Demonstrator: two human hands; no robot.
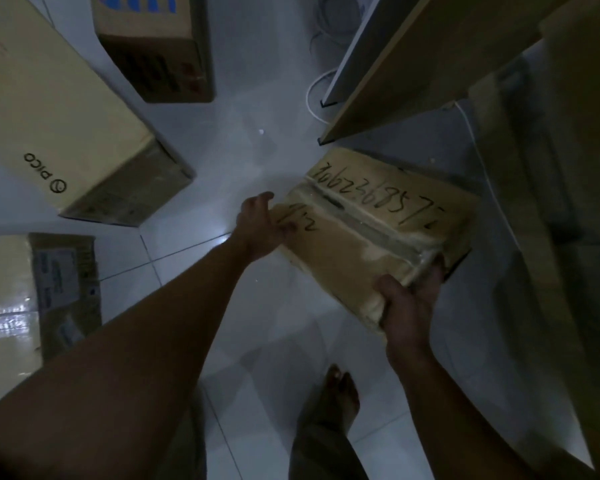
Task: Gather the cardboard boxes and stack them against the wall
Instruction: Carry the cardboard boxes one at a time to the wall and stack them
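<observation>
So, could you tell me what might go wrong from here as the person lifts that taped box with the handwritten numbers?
1. The left hand and right hand grip the taped box only at opposite edges, so it could slip or tilt.
2. A bare foot stands just below the box; a drop might land on it.
3. A white cable trails on the glossy tiled floor near the desk leg, a possible trip hazard.

"PICO" with a round logo is printed on the long box (pixel 59 109). The taped box (pixel 371 237) has handwritten marker digits, upside down, roughly "7158932907", plus a smaller scrawl. Other boxes' labels are unreadable.
</observation>
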